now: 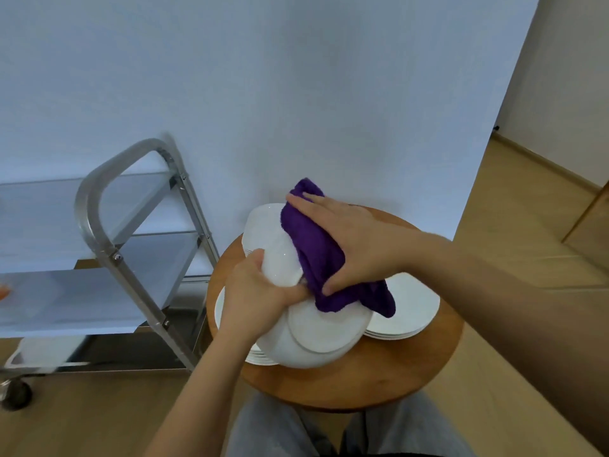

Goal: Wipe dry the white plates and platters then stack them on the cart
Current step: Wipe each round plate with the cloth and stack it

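Observation:
My left hand (257, 291) grips a tilted white plate (280, 255) by its lower rim over the round wooden table (329, 384). My right hand (349, 239) holds a purple cloth (313, 245) against the plate's right side, fingers spread on top and thumb tucked under the cloth. Just below, a white plate (326, 331) shows its underside ring; whether my left hand also holds it I cannot tell. White plate stacks lie at the table's right (412, 308), front left (260, 359) and back left (247, 232).
A steel cart (99, 199) on castors stands to the left of the table, its shelves (49, 222) lined in pale sheet. A white wall rises behind. Wooden floor stretches to the right. My knees (273, 427) are under the table's near edge.

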Tool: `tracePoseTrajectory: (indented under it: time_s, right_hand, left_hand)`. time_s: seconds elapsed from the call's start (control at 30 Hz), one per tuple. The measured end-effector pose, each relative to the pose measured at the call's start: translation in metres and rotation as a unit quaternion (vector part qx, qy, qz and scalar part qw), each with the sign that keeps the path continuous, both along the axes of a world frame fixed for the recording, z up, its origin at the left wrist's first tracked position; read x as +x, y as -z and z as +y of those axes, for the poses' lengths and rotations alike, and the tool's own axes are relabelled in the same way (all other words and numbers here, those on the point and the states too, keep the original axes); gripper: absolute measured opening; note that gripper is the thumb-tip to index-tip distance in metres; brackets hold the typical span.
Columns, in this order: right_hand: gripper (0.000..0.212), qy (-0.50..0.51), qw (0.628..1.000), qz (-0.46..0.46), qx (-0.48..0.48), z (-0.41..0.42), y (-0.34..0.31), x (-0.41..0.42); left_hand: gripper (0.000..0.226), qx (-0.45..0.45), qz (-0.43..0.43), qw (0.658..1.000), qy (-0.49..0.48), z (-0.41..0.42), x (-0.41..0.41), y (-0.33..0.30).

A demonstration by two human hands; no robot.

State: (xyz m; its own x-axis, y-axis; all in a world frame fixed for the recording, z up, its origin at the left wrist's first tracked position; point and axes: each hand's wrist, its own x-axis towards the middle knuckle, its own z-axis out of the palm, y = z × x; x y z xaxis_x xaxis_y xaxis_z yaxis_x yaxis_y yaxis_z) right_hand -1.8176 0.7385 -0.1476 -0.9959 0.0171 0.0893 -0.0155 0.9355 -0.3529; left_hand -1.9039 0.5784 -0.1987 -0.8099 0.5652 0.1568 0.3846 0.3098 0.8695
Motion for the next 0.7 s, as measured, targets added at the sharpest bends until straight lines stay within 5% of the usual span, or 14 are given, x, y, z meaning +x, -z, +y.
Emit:
tracePoseTrajectory:
  time_s: [0.2,0.37,0.43,0.6,0.7]
  right_hand:
    - [0.102,0.03,0.975,0.013,-0.22,0.03,0.005,-0.001]
    - [0.088,0.11,0.879,0.131,-0.445,0.043,0.028,0.011]
    - [0.081,0.145,0.826,0.205,-0.504,0.036,0.04,0.013]
    - [0.078,0.275,0.62,0.329,-0.657,-0.011,0.083,0.003]
    - [0.072,0.327,0.561,0.323,-0.688,-0.021,0.091,0.001]
  left_hand:
    - [0.056,0.016,0.03,0.999,-0.011,-0.013,0.0,0.0]
    - [0.058,0.185,-0.092,0.977,-0.047,-0.015,-0.011,0.001]
    - [0.063,0.222,-0.132,0.965,-0.054,-0.009,-0.008,0.002]
    - [0.069,0.339,-0.255,0.892,-0.155,0.018,0.009,0.008]
    - [0.052,0.339,-0.274,0.882,-0.181,0.027,0.037,0.019]
